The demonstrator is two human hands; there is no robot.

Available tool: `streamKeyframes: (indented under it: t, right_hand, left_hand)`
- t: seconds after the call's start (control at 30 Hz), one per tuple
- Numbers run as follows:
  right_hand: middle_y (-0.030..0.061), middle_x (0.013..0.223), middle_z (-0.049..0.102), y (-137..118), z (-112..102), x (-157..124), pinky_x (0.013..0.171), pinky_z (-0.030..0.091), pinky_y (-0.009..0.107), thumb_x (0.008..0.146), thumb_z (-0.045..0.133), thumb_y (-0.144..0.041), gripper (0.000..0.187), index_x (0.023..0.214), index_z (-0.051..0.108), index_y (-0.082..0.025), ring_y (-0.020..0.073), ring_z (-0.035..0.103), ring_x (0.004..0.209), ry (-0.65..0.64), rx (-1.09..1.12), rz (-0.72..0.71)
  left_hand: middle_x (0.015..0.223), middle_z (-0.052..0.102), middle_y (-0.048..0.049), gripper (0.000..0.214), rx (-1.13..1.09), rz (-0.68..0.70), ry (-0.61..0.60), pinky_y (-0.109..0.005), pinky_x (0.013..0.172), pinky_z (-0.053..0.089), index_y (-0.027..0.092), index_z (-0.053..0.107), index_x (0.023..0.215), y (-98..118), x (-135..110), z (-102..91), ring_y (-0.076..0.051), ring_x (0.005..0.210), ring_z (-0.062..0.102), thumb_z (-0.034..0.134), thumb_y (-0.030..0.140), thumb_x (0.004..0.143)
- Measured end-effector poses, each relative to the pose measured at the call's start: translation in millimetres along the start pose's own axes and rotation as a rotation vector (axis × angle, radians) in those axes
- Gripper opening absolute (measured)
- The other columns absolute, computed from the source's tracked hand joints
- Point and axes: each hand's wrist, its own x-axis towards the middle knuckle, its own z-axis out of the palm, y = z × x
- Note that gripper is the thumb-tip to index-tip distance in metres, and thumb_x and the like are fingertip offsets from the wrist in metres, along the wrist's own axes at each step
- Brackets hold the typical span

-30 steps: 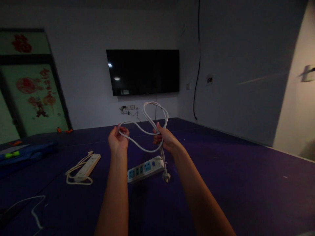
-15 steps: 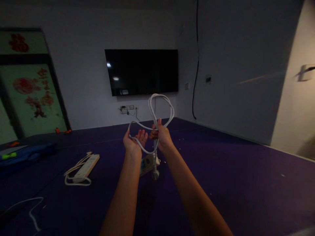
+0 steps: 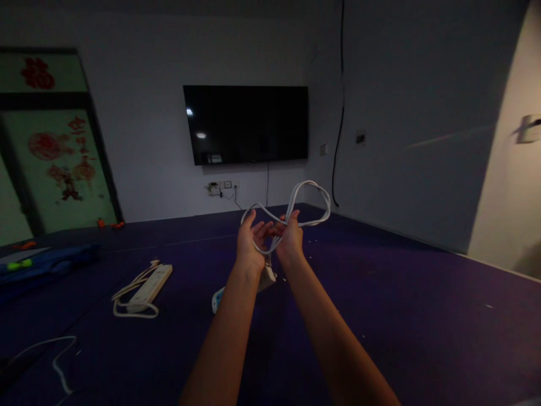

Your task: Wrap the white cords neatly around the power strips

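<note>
Left hand (image 3: pixel 251 242) has neared right hand (image 3: pixel 291 239), each grip holding cord (image 3: pixel 291 203) above purple surface (image 3: pixel 422 316), television (image 3: pixel 249 124) beyond.

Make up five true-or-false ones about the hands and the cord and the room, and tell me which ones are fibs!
1. The right hand holds a white cord. True.
2. The cord touches only the right hand. False: a loop also passes over the left hand.
3. The power strip with blue sockets is in full view. False: the left forearm hides part of it.
4. Another power strip lies on the purple surface. True.
5. The television is showing a colourful cartoon. False: its screen is dark, with a few pale reflections.
</note>
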Motion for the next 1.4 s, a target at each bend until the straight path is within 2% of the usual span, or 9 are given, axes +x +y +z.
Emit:
streamKeyframes:
  t: [0.2,0.3,0.47,0.6,0.83,1.0,1.2,1.27,1.4]
  right_hand:
    - [-0.0105,0.038,0.026,9,4,-4,0.036,0.028,0.019,0.08,0.049,-0.063,0.049,0.058,0.044,-0.019,0.0045,0.022,0.032,-0.358,-0.141,0.128]
    - [-0.011,0.037,0.023,14,2,-7,0.037,0.029,0.019,0.076,0.054,-0.064,0.049,0.057,0.046,-0.019,0.0044,0.022,0.033,-0.559,-0.249,0.188]
    - [-0.0086,0.039,0.032,20,-4,-9,0.043,0.033,0.021,0.069,0.058,-0.067,0.053,0.056,0.052,-0.016,0.0045,0.027,0.038,-0.807,-0.479,0.187]
    - [-0.0061,0.044,0.039,23,-4,-10,0.044,0.028,0.021,0.065,0.058,-0.069,0.056,0.055,0.054,-0.014,0.0046,0.03,0.041,-0.902,-0.602,0.153]
    - [-0.0048,0.046,0.042,25,-2,-12,0.045,0.026,0.022,0.062,0.059,-0.071,0.058,0.053,0.055,-0.014,0.0047,0.031,0.042,-0.907,-0.664,0.145]
    - [-0.005,0.043,0.039,28,-1,-14,0.044,0.025,0.022,0.066,0.055,-0.071,0.059,0.052,0.054,-0.014,0.0048,0.029,0.041,-0.891,-0.713,0.149]
    - [-0.0015,0.052,0.05,35,0,-19,0.045,0.028,0.022,0.066,0.055,-0.071,0.058,0.053,0.052,-0.015,0.0048,0.03,0.044,-0.815,-0.612,0.167]
    - [-0.0005,0.057,0.054,36,1,-22,0.045,0.03,0.022,0.067,0.056,-0.07,0.057,0.054,0.052,-0.015,0.0039,0.028,0.043,-0.787,-0.57,0.197]
    - [-0.0042,0.047,0.045,37,3,-25,0.044,0.031,0.021,0.064,0.06,-0.069,0.056,0.053,0.053,-0.014,0.0037,0.028,0.04,-0.736,-0.579,0.231]
  left_hand:
    - [0.078,0.069,-0.0062,0.035,0.01,0.092,-0.074,-0.023,0.047,0.041,0.015,0.06,0.084,18,8,-13.9,-0.014,0.061,0.063,0.043,0.045,0.088]
    - [0.063,0.064,-0.0011,0.034,-0.052,0.138,-0.065,-0.023,0.048,0.044,0.016,0.06,0.082,29,15,-24.5,-0.013,0.053,0.062,0.04,0.042,0.09]
    - [0.035,0.028,0.011,0.042,-0.047,0.223,-0.04,-0.018,0.034,0.035,0.016,0.052,0.067,39,21,-36.4,-0.005,0.024,0.026,0.035,0.044,0.092]
    - [0.033,0.027,0.0114,0.038,0.042,0.238,0.03,-0.018,0.024,0.024,0.016,0.052,0.072,38,22,-40.3,-0.007,0.02,0.023,0.036,0.046,0.09]
    - [0.049,0.056,0.0057,0.032,0.253,0.319,-0.022,-0.02,0.024,0.027,0.018,0.049,0.105,38,22,-46.4,-0.011,0.021,0.041,0.04,0.044,0.089]
    - [0.051,0.054,0.004,0.073,0.434,0.345,-0.237,-0.02,0.026,0.031,0.016,0.043,0.128,44,19,-53.7,-0.01,0.024,0.042,0.012,0.066,0.085]
    - [0.054,0.056,-0.0029,0.113,0.392,0.422,-0.324,-0.02,0.027,0.024,0.01,0.055,0.12,46,16,-58.9,-0.009,0.028,0.04,-0.013,0.08,0.064]
    - [0.053,0.056,-0.0034,0.116,0.408,0.452,-0.329,-0.02,0.028,0.023,0.009,0.059,0.117,46,15,-58.9,-0.009,0.029,0.04,-0.01,0.084,0.061]
    - [0.054,0.055,0.0006,0.088,0.494,0.479,-0.35,-0.018,0.028,0.022,0.012,0.06,0.116,47,14,-59.8,-0.006,0.029,0.041,0.028,0.08,0.071]
